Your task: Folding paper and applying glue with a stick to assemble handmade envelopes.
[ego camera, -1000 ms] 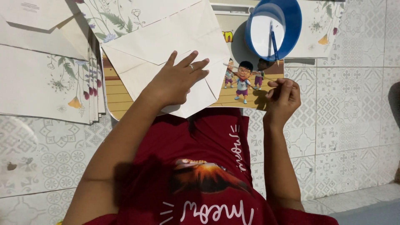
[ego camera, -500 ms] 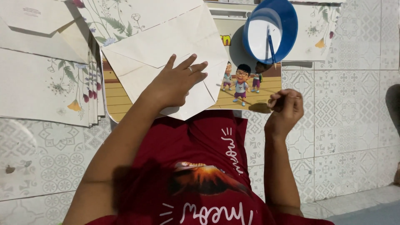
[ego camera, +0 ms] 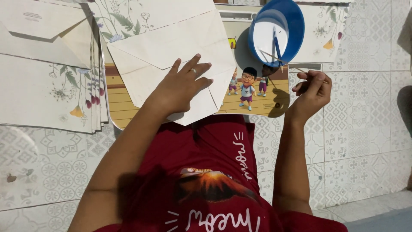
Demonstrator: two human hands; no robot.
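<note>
Left hand (ego camera: 182, 88) lies flat, fingers spread, pinning envelope (ego camera: 171, 64) on board's (ego camera: 257, 103) middle. Right hand (ego camera: 311, 92) pinches thin stick at right edge, beside blue bowl (ego camera: 279, 32). Risk: easing pressure lets flap spring open.

A cream envelope (ego camera: 171, 64) lies flap-open at the centre, on a cartoon-printed board (ego camera: 257, 96). A stack of flower-printed envelopes (ego camera: 47, 77) lies to its left, with another floral envelope (ego camera: 141, 15) above, near the top edge.
</note>
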